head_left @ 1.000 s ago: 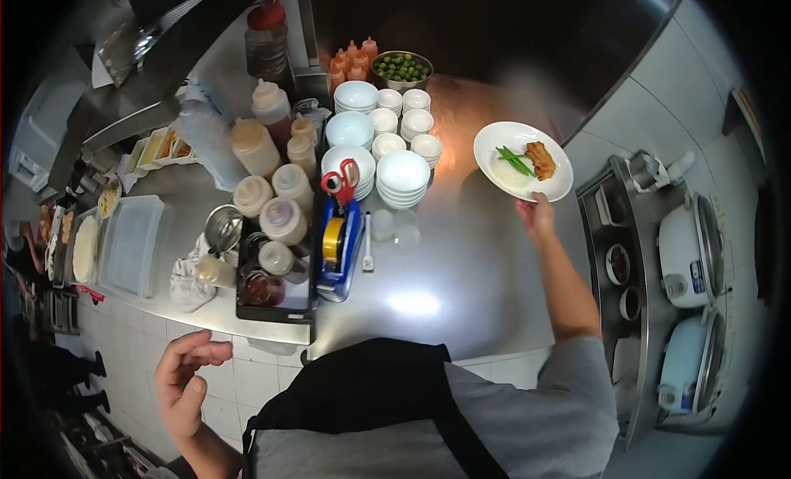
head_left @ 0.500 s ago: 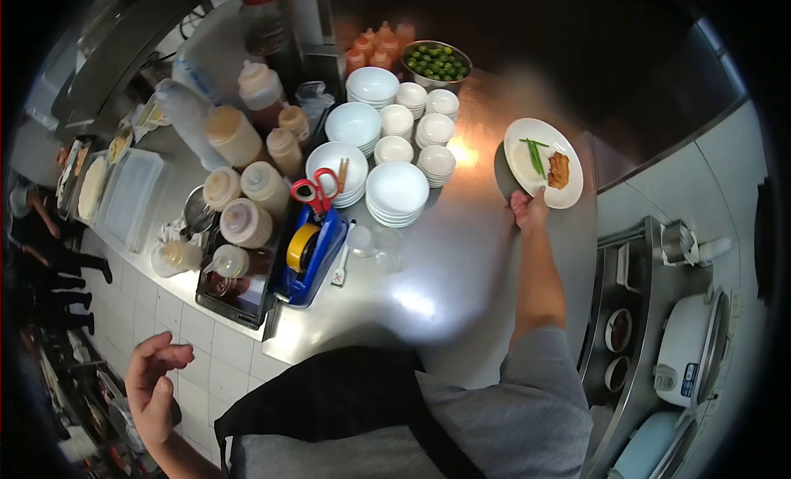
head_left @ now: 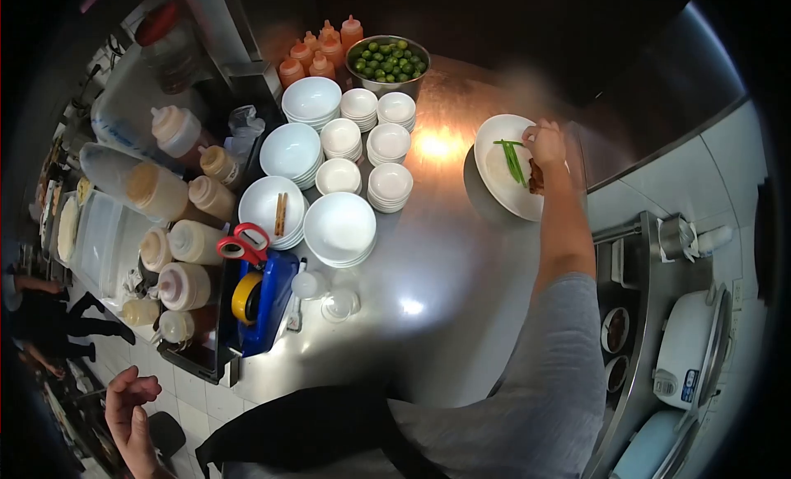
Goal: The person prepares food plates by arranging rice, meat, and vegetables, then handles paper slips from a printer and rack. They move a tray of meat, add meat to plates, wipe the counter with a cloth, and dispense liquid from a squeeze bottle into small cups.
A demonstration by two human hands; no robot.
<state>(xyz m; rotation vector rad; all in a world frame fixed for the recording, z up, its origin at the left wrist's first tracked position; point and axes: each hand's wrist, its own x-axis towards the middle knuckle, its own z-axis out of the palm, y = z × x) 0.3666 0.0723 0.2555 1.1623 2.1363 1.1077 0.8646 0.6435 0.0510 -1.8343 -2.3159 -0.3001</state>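
Note:
On the steel counter's right side lies a white oval plate. It bears green beans and a browned, fried-looking piece of food, partly covered by my wrist. My right hand is over the plate's right half, fingers bent together beside the tip of one bean. What is between the fingertips, if anything, I cannot make out. My left hand hangs in the air at lower left, off the counter, with fingers loosely curled, thumb apart and nothing in it.
Stacked white bowls and small cups stand mid-counter. Behind them are orange sauce bottles and a metal bowl of green citrus. Left are red scissors, yellow tape and squeeze bottles. A rice cooker stands right.
My right hand has left the plate's near rim and moved up over its right half. The plate now rests on the counter. The view has shifted; my left hand is still empty.

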